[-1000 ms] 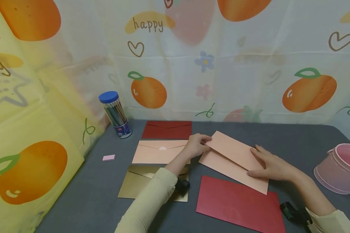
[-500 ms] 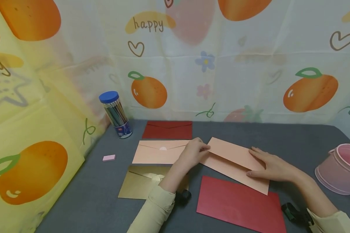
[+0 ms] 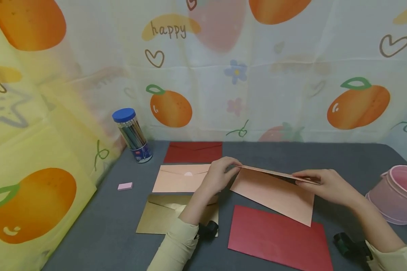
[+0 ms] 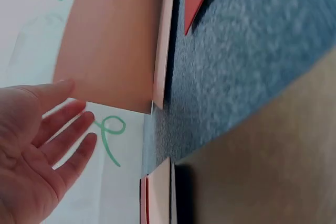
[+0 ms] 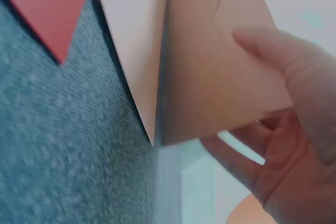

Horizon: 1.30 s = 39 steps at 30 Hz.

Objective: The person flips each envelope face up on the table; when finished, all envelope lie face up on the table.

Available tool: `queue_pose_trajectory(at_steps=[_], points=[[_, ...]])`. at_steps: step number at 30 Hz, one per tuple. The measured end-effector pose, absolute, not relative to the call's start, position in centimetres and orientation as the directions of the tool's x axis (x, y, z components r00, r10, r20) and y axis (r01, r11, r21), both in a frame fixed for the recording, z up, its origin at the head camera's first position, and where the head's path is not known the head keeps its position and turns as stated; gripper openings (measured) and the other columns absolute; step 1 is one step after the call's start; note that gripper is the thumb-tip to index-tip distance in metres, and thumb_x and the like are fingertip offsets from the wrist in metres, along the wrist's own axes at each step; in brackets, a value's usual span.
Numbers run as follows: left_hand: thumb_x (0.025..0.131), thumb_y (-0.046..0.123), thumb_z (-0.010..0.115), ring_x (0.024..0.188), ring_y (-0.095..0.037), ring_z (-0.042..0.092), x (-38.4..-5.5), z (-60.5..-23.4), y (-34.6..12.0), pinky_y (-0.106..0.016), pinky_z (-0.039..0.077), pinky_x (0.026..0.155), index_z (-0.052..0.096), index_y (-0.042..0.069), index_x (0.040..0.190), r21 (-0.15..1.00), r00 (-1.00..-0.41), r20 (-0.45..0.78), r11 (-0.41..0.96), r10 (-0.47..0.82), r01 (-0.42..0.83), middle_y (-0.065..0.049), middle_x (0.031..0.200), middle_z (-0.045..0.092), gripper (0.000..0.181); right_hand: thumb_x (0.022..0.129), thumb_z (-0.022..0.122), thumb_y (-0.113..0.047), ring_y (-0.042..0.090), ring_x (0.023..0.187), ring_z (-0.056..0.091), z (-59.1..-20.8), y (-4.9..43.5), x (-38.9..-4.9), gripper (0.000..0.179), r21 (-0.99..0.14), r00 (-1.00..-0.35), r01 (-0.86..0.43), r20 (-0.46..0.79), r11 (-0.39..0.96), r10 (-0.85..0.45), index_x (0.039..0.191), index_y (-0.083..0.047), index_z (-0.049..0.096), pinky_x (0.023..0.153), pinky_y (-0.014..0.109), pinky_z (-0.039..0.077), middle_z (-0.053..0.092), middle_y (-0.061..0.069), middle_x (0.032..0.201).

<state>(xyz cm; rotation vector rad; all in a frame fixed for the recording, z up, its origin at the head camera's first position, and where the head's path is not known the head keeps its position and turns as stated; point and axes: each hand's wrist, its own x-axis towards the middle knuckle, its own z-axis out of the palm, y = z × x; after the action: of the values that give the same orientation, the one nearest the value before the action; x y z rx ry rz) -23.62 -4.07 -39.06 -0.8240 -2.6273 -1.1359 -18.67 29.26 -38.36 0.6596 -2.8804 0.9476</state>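
Note:
A peach card [image 3: 274, 194] lies at the middle right of the table in the head view, one panel flat and the other raised nearly upright. Where the panels meet at the far side is hidden from the head view. My left hand [image 3: 218, 178] pinches the raised panel [image 4: 110, 40] at its left end, thumb on the near face and fingers behind. At the other end my right hand [image 3: 327, 186] holds the same panel, its thumb [image 5: 262, 45] against the near face. A red envelope-sized piece [image 3: 278, 237] lies partly under the card's near right corner.
Left of the card lie a dark red envelope [image 3: 193, 152], a peach envelope [image 3: 176, 182] and a gold envelope [image 3: 156, 218]. A blue-lidded pencil tub [image 3: 133, 135] and a pink eraser [image 3: 125, 186] stand farther left. A pink bucket [image 3: 389, 203] is at the right edge.
The upper panel of the peach card has gone from slanted to nearly upright, its near edge now raised. My right hand has shifted from lying over the panel to pinching its end.

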Motion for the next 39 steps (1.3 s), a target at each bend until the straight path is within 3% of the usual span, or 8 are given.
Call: queue_pose_trajectory(at_steps=[3, 7, 15, 22, 26, 31, 35, 39], points=[[0.094, 0.013, 0.066, 0.102, -0.019, 0.063, -23.8, -39.2, -4.4, -0.036, 0.051, 0.091, 0.072, 0.012, 0.105, 0.683, -0.844, 0.374, 0.501, 0.386, 0.532, -0.002, 0.104, 0.07, 0.013, 0.092, 0.069, -0.018, 0.001, 0.097, 0.065, -38.3, 29.6, -18.7, 0.024, -0.576, -0.907, -0.418, 0.223, 0.703, -0.357, 0.116, -0.016, 0.072, 0.072, 0.024, 0.054, 0.071, 0.003, 0.11], [0.095, 0.013, 0.065, 0.101, -0.016, 0.063, -24.1, -39.2, -4.7, -0.037, 0.05, 0.092, 0.07, 0.012, 0.106, 0.746, -0.856, 0.376, 0.432, 0.355, 0.507, 0.0, 0.102, 0.07, 0.012, 0.091, 0.07, -0.013, -0.002, 0.086, 0.065, -38.4, 29.6, -18.7, 0.021, -0.581, -0.909, -0.417, 0.282, 0.699, -0.308, 0.112, -0.014, 0.073, 0.066, 0.024, 0.052, 0.071, 0.006, 0.104], [0.094, 0.011, 0.066, 0.093, -0.015, 0.065, -24.1, -38.5, -4.9, -0.029, 0.052, 0.083, 0.067, 0.01, 0.107, 0.839, -0.879, 0.346, 0.312, 0.327, 0.446, -0.004, 0.1, 0.069, 0.013, 0.089, 0.073, -0.024, -0.003, 0.078, 0.064, -38.2, 29.1, -18.8, 0.014, -0.62, -0.937, -0.328, 0.308, 0.712, -0.163, 0.102, -0.018, 0.073, 0.061, 0.025, 0.048, 0.072, -0.002, 0.091], [0.09, 0.011, 0.07, 0.088, -0.014, 0.065, -24.1, -38.4, -5.7, -0.028, 0.051, 0.075, 0.066, 0.011, 0.105, 0.861, -0.897, 0.267, 0.33, 0.353, 0.386, -0.002, 0.097, 0.068, 0.015, 0.089, 0.073, -0.026, -0.003, 0.082, 0.064, -38.4, 28.9, -18.8, 0.011, -0.675, -0.956, -0.283, 0.255, 0.681, -0.145, 0.097, -0.017, 0.072, 0.063, 0.024, 0.048, 0.069, -0.002, 0.088], [0.092, 0.012, 0.069, 0.093, -0.015, 0.064, -24.4, -38.7, -6.3, -0.03, 0.052, 0.081, 0.066, 0.009, 0.104, 0.835, -0.889, 0.215, 0.395, 0.405, 0.382, -0.002, 0.098, 0.067, 0.013, 0.089, 0.073, -0.027, 0.002, 0.08, 0.065, -38.8, 29.0, -19.1, 0.012, -0.665, -0.963, -0.262, 0.221, 0.699, -0.151, 0.092, -0.015, 0.072, 0.06, 0.026, 0.047, 0.069, 0.0, 0.086], [0.094, 0.011, 0.066, 0.096, -0.018, 0.063, -24.7, -39.3, -6.8, -0.032, 0.051, 0.086, 0.068, 0.007, 0.105, 0.763, -0.869, 0.16, 0.499, 0.469, 0.41, -0.003, 0.099, 0.068, 0.012, 0.09, 0.072, -0.03, 0.022, 0.087, 0.067, -39.3, 29.4, -19.3, 0.018, -0.641, -0.972, -0.233, 0.157, 0.731, -0.173, 0.089, -0.012, 0.071, 0.058, 0.029, 0.045, 0.069, 0.003, 0.088], [0.092, 0.014, 0.068, 0.08, -0.015, 0.058, -24.8, -39.9, -6.7, -0.027, 0.048, 0.072, 0.067, 0.007, 0.094, 0.669, -0.843, 0.157, 0.572, 0.515, 0.474, -0.002, 0.088, 0.066, 0.007, 0.089, 0.073, -0.031, 0.031, 0.095, 0.065, -39.6, 29.4, -19.4, 0.02, -0.631, -0.972, -0.231, 0.122, 0.74, -0.199, 0.091, -0.011, 0.072, 0.063, 0.032, 0.048, 0.07, 0.003, 0.092], [0.09, 0.015, 0.071, 0.069, -0.013, 0.049, -24.8, -40.2, -6.4, -0.026, 0.041, 0.063, 0.064, 0.008, 0.084, 0.608, -0.829, 0.177, 0.603, 0.53, 0.516, 0.0, 0.078, 0.062, 0.012, 0.088, 0.074, -0.028, 0.024, 0.089, 0.067, -40.2, 29.5, -19.5, 0.02, -0.597, -0.964, -0.264, 0.126, 0.757, -0.236, 0.098, -0.012, 0.073, 0.068, 0.034, 0.051, 0.072, -0.001, 0.089]])
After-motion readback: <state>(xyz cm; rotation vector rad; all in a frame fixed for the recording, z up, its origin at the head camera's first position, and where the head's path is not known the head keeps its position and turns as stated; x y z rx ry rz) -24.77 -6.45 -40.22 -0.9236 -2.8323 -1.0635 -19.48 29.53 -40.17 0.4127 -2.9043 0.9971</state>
